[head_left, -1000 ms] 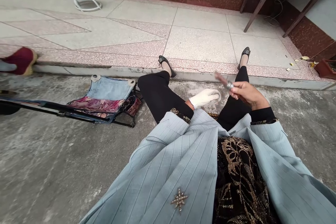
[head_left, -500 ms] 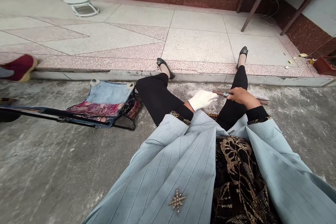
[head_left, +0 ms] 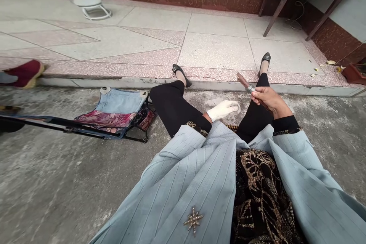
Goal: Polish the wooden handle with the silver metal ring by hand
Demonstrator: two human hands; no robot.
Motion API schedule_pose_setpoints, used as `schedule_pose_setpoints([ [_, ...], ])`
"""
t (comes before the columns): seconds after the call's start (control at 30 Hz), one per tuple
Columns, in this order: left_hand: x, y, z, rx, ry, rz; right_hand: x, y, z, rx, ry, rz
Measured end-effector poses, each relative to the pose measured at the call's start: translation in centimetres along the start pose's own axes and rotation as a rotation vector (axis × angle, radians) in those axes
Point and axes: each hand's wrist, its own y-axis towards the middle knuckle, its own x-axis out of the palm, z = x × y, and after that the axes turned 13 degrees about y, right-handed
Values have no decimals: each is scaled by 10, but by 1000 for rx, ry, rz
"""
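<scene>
The gloved left hand curls near the person's legs; whether it grips anything cannot be told. Slightly farther, the right hand grips a brown stick wound with wire, pointing toward the tiled step.

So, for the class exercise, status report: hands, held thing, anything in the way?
Right hand closed on brown stick, silvery coil around it. Left hand gloved, apart from stick; grip unclear. Fabric-covered frame off left, blocking neither hand.

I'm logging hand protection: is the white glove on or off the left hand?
On: the white glove covers the left hand, ending at the wrist, where bare skin shows.
</scene>
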Motion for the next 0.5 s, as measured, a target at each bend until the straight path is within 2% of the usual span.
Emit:
schedule_pose_setpoints([
  [0.13,3,-1,-1,44,247,-65,-5,12,18,61,-231,98],
  [0.3,14,1,-14,31,611,-18,1,17,31,143,-1042,116],
  [0.4,13,2,-20,46,744,-12,10,16,29,242,-1357,21],
  [0.5,6,3,-20,85,731,-3,14,12,24,359,-1355,-220],
])
